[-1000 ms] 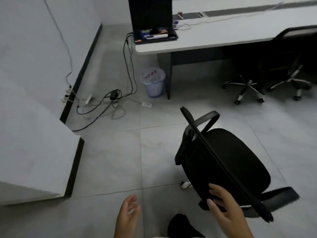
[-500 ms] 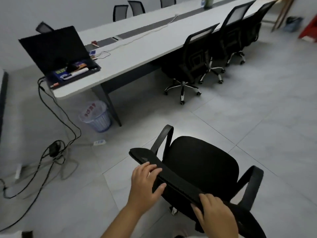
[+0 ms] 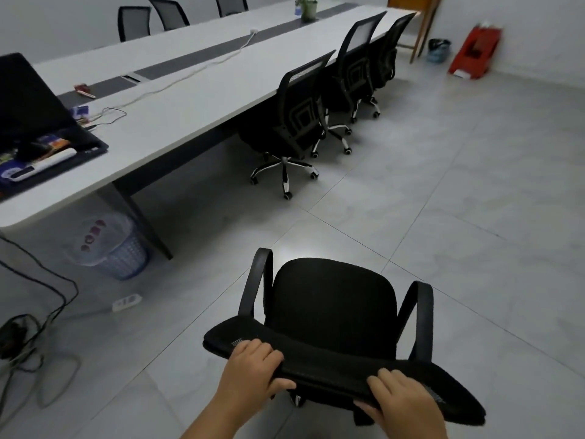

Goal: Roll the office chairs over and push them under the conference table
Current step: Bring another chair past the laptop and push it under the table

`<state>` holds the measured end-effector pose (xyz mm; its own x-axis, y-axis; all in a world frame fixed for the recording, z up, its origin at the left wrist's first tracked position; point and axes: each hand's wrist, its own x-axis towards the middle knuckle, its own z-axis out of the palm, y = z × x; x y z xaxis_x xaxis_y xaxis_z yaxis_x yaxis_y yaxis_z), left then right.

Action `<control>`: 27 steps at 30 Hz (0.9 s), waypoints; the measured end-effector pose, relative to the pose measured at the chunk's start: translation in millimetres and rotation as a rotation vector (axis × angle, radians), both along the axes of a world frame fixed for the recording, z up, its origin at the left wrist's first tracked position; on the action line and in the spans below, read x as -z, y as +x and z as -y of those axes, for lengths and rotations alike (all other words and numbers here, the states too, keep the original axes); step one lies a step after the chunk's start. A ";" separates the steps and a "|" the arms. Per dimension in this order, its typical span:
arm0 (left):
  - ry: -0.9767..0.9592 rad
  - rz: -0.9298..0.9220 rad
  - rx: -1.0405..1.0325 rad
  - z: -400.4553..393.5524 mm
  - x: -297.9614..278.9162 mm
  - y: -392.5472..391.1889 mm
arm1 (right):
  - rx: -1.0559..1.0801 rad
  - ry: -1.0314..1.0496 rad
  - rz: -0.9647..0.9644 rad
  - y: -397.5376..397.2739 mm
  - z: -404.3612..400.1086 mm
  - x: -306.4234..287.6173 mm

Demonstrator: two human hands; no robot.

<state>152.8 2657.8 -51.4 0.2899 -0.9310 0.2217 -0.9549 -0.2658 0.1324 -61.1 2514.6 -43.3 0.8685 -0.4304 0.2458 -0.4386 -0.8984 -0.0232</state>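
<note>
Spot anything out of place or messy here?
Yes: a tangle of black and grey cables and a white power strip lie loose on the grey tiled floor, left of the black armrest chair that both hands grip. Its wheels could snag there.

Grey tiled floor [image 3: 459,191], pale walls [image 3: 522,33], lavender waste basket [image 3: 117,255], red stand [image 3: 473,52]

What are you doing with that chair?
A person is holding the top of a black office chair's backrest with both hands, the left hand and the right hand. The chair stands out on the tiled floor, apart from the long conference table. Three other chairs are already tucked in along the table's near side; this one is not yet.
</note>
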 end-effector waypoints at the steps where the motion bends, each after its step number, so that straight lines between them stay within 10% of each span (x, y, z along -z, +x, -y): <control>1: -0.024 -0.005 -0.005 1.1 0.4 -2.8 | -0.022 -0.019 -0.009 0.8 7.4 -1.0; 27: -0.095 0.216 -0.415 14.1 -3.7 97.2 | -0.437 -0.111 0.195 188.4 141.4 9.2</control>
